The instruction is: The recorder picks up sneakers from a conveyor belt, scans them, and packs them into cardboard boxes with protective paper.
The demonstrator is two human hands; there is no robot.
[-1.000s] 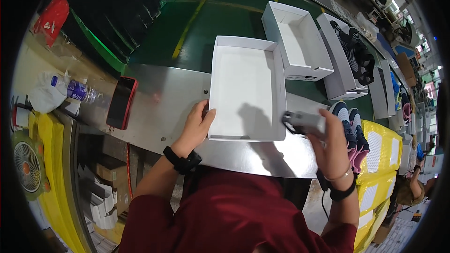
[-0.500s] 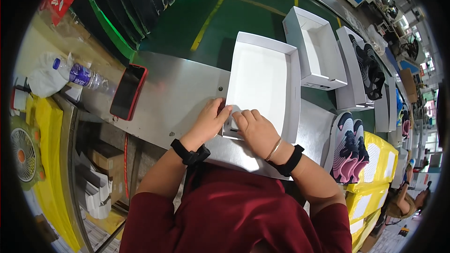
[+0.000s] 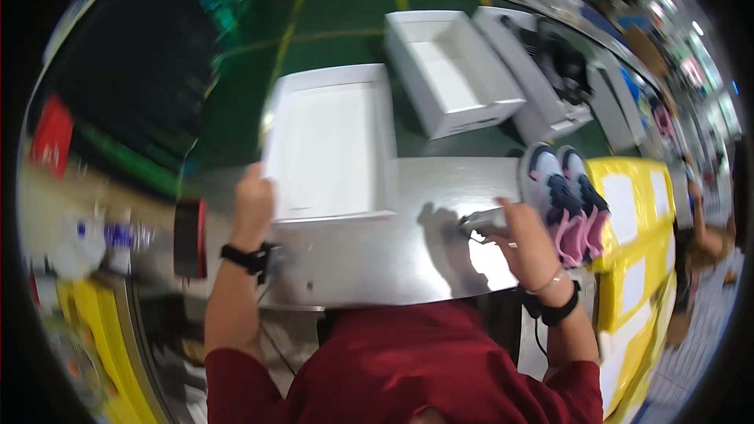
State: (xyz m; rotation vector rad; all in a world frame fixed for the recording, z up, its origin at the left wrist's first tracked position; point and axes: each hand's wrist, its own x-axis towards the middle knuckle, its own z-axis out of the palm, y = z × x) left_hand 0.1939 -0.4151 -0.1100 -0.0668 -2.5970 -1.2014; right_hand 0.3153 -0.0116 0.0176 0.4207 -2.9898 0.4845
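Note:
My left hand [image 3: 254, 204] grips the left wall of an open white shoebox [image 3: 330, 153], near its front corner. The box stands at the left centre, partly on the metal ledge, and its white inside shows. To the right, over the ledge, my right hand [image 3: 528, 242] is closed round a grey handheld scanner [image 3: 487, 222], its dark end pointing left. Blur hides the scanner's details. A pair of navy, white and pink sneakers [image 3: 567, 202] stands just right of that hand.
Behind lie another open white shoebox [image 3: 455, 71] and one with black shoes [image 3: 561, 67]. A red-edged phone [image 3: 190, 239] and a plastic bottle [image 3: 122, 235] are at the left. Yellow-wrapped packages [image 3: 628, 220] stand at the right. Another person [image 3: 711, 235] is at the far right.
My right hand has left the shoebox and moved right, now holding the scanner. My left hand has shifted to the box's left wall. The view has turned, so the scene sits differently.

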